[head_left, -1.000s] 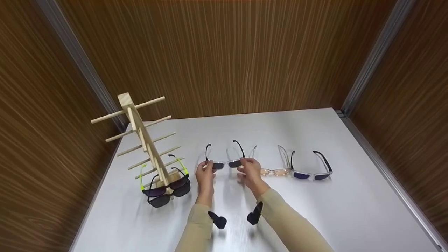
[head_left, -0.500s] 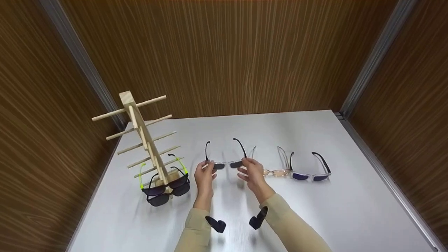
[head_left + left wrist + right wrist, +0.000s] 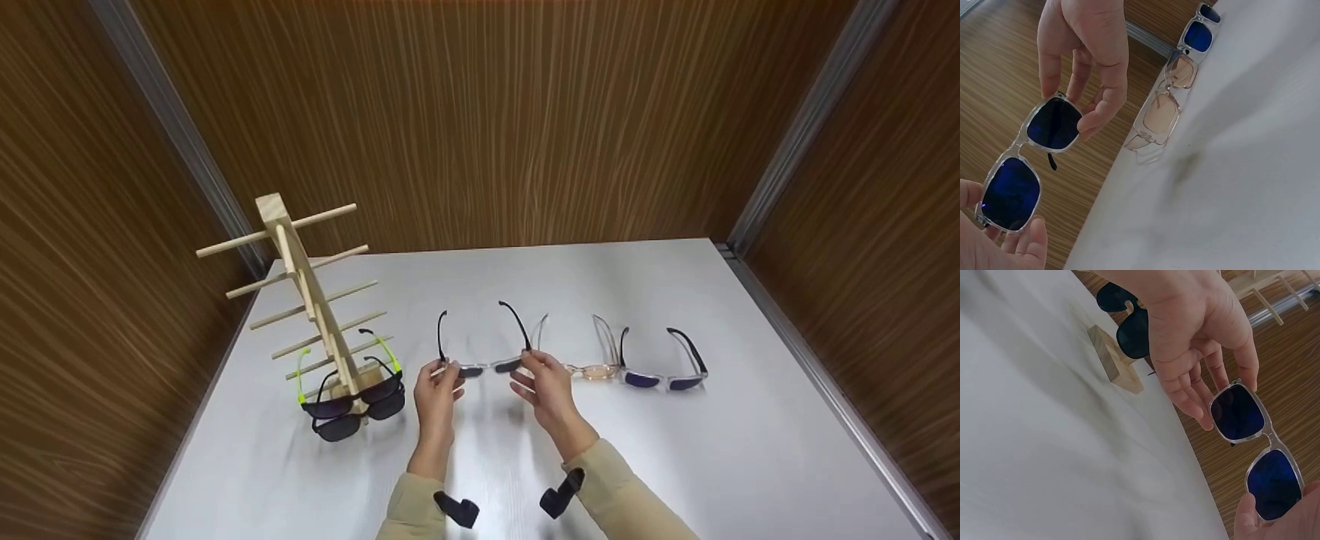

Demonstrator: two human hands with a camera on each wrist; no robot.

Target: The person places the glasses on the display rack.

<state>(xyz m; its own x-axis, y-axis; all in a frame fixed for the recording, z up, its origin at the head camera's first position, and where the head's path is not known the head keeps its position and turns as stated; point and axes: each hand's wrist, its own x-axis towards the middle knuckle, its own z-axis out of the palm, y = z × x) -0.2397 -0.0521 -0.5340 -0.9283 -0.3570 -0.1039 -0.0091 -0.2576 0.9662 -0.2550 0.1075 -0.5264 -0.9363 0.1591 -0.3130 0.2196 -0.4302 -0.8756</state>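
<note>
Sunglasses in two hands: a clear-framed pair with dark blue lenses (image 3: 1016, 150) is held raised over a white tabletop (image 3: 697, 450), temples open and pointing away from the person.
The left hand (image 3: 436, 397) and right hand (image 3: 550, 390) pinch opposite outer ends between thumb and fingers; good handling here likely means matching pressure, a level frame and fingertips kept off the lenses. Both forearms reach forward, wrists apart. Peach-tinted glasses (image 3: 598, 372) lie beyond the right hand; a wooden display rack (image 3: 322, 319) stands to the left.
</note>
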